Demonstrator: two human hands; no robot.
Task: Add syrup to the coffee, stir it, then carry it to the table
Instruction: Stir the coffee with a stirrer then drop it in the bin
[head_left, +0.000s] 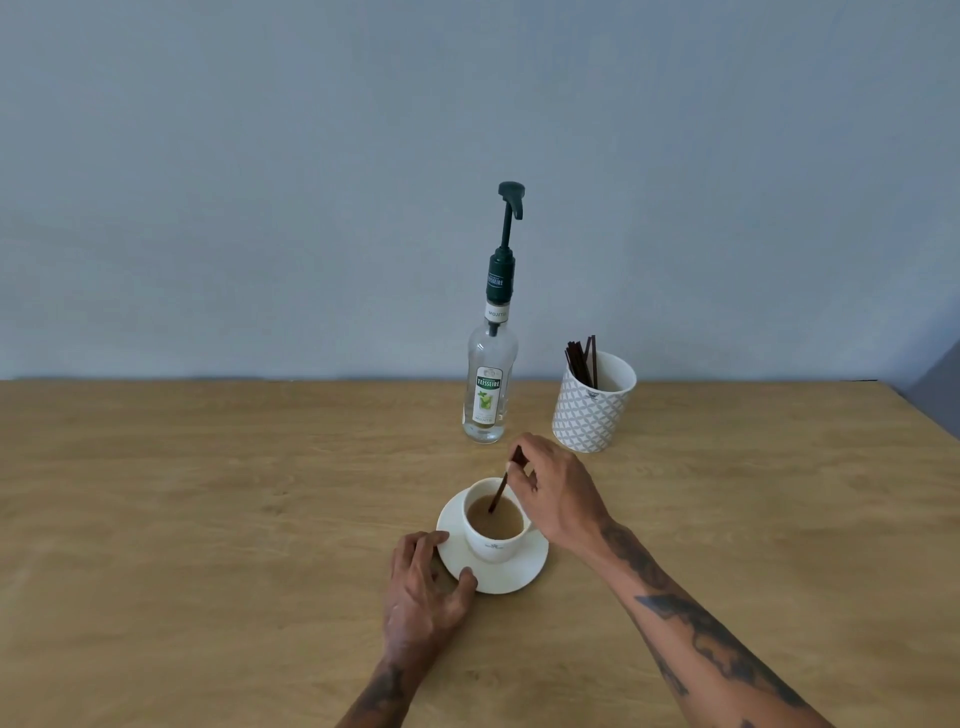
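Observation:
A white cup of milky coffee (496, 540) stands on a white saucer (524, 569) near the middle of the wooden counter. My right hand (553, 491) pinches a thin dark stir stick (498, 491) whose lower end dips into the coffee. At the saucer's left rim rests my left hand (423, 590), thumb and fingers gripping the edge. Behind the cup stands a clear syrup bottle (488, 384) with a tall dark green pump, upright and untouched.
A patterned white-and-grey cup (592, 410) holding several dark stir sticks stands right of the bottle. The wooden counter (208, 493) runs back to a blue-grey wall; its right edge shows at the far right.

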